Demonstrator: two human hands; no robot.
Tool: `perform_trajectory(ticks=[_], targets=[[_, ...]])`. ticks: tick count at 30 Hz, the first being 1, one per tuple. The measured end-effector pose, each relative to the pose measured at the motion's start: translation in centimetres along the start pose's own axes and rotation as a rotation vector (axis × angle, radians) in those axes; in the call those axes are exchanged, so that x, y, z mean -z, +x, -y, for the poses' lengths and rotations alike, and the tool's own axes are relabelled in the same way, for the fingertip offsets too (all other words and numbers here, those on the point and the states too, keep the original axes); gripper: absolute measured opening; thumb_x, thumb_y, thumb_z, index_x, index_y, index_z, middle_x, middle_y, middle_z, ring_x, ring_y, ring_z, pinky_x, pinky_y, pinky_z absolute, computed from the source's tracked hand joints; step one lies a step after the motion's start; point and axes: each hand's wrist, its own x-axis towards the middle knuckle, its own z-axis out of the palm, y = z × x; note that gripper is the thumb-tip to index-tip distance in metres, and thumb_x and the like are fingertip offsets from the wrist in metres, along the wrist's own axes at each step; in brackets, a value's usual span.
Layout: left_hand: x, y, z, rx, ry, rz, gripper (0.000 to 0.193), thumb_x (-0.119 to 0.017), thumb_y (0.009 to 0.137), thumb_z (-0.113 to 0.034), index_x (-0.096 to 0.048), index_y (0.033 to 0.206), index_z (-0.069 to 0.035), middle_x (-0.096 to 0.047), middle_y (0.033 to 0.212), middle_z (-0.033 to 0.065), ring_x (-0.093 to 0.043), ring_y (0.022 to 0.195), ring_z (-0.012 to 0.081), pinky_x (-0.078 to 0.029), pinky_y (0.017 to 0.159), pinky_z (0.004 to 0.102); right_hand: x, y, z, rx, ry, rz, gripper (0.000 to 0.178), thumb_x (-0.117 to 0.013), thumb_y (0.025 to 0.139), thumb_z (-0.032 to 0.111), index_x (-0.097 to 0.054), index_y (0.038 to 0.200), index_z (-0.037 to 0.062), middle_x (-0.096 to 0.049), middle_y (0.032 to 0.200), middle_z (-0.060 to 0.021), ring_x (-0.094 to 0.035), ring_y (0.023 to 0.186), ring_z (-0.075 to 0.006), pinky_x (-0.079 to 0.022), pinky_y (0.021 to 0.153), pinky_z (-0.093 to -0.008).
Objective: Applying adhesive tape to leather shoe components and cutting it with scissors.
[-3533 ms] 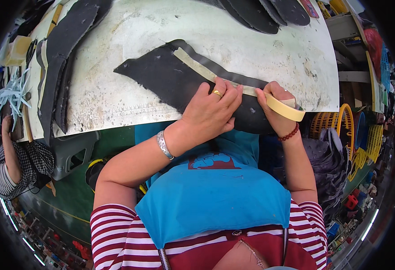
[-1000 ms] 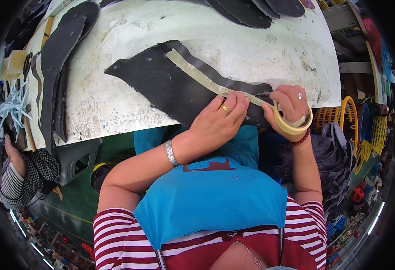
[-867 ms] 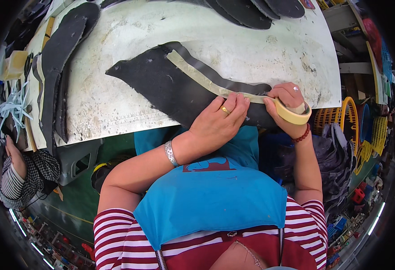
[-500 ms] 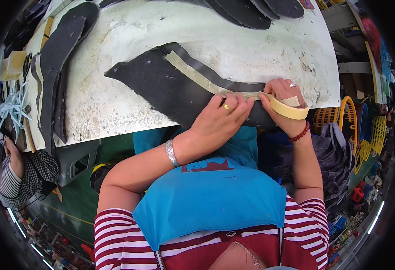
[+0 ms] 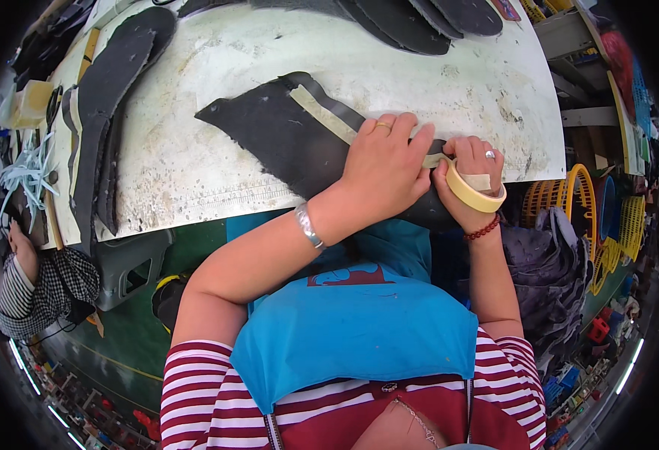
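A dark grey, felt-like fabric piece (image 5: pixel 273 124) lies slantwise on the white table, its right end reaching past the front edge. A pale strip of masking tape (image 5: pixel 320 114) runs along its curved far side. My left hand (image 5: pixel 386 165) is bent over the fabric and the strip, fingers curled at the far edge and thumb close to the tape. Beside it, my right hand (image 5: pixel 483 161) grips a roll of masking tape (image 5: pixel 476 198), which hangs around the fingers. A short length of tape joins the roll to the fabric between both hands.
More dark pieces (image 5: pixel 112 82) lie stacked at the left, others (image 5: pixel 397 26) along the far side of the white table (image 5: pixel 224 67). Pale blue strips (image 5: pixel 29 176) hang at the left edge, near another person's hand (image 5: pixel 23 251). Yellow baskets (image 5: pixel 581 199) and dark fabric (image 5: pixel 540 266) are at the right.
My left hand has moved up and right, now covering part of the tape strip. The fabric has shifted slightly right. My right hand still holds the roll, which has tilted a little.
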Motion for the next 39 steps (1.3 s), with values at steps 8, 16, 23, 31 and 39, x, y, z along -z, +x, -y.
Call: perform_trajectory(ticks=[8, 16, 23, 31, 39], targets=[[-1.3, 1.8, 0.0, 0.132, -0.035, 0.222, 0.027, -0.075, 0.080, -0.034, -0.071, 0.076, -0.007, -0.065, 0.068, 0.0155, -0.065, 0.076, 0.0371, -0.048, 0.072, 0.0481, -1.0, -0.5, 0.0, 0.073, 0.253, -0.143, 0.020, -0.074, 0.078, 0.009, -0.064, 0.095, 0.0113, -0.065, 0.093, -0.0062, -0.063, 0.093, -0.0275, -0.043, 0.092, -0.0414], [4.3, 1.0, 1.6, 0.475, -0.481, 0.379, 0.028, -0.071, 0.088, -0.029, -0.076, 0.086, -0.001, -0.064, 0.064, 0.0167, -0.064, 0.060, 0.0244, -0.050, 0.059, 0.0374, -1.1, 2.0, 1.8, 0.371, 0.387, -0.373, 0.034, -0.078, 0.070, -0.005, -0.064, 0.098, 0.0092, -0.065, 0.090, -0.0064, -0.065, 0.080, -0.0262, -0.050, 0.081, -0.0417], [17.7, -0.2, 5.0, 0.652, -0.411, 0.042, 0.027, -0.070, 0.093, -0.023, -0.071, 0.087, 0.003, -0.058, 0.060, 0.0054, -0.050, 0.061, 0.0074, -0.044, 0.056, 0.0339, 0.8, 5.6, 5.7, 0.521, 0.576, -0.565, 0.037, -0.074, 0.069, -0.005, -0.061, 0.100, 0.0101, -0.065, 0.094, -0.0078, -0.064, 0.081, -0.0266, -0.051, 0.079, -0.0425], [39.0, 1.4, 19.5, 0.773, 0.046, -0.299, 0.033, -0.065, 0.100, -0.028, -0.078, 0.106, 0.002, -0.074, 0.081, 0.0056, -0.064, 0.076, 0.0105, -0.053, 0.072, 0.0304, -1.6, 5.1, 5.3, 0.397, 0.657, -0.437, 0.039, -0.071, 0.067, -0.006, -0.062, 0.102, 0.0092, -0.065, 0.092, -0.0074, -0.064, 0.081, -0.0267, -0.048, 0.082, -0.0418], [29.2, -2.0, 21.0, 0.602, 0.947, 0.289, 0.092, -0.080, 0.077, -0.043, -0.040, 0.160, -0.034, -0.036, 0.165, 0.0129, -0.029, 0.155, 0.0435, -0.033, 0.114, 0.0692, -2.8, 2.2, 2.5, 0.181, 0.636, -0.294, 0.026, -0.069, 0.076, -0.005, -0.064, 0.099, 0.0051, -0.066, 0.094, -0.0128, -0.062, 0.084, -0.0315, -0.051, 0.080, -0.0411]])
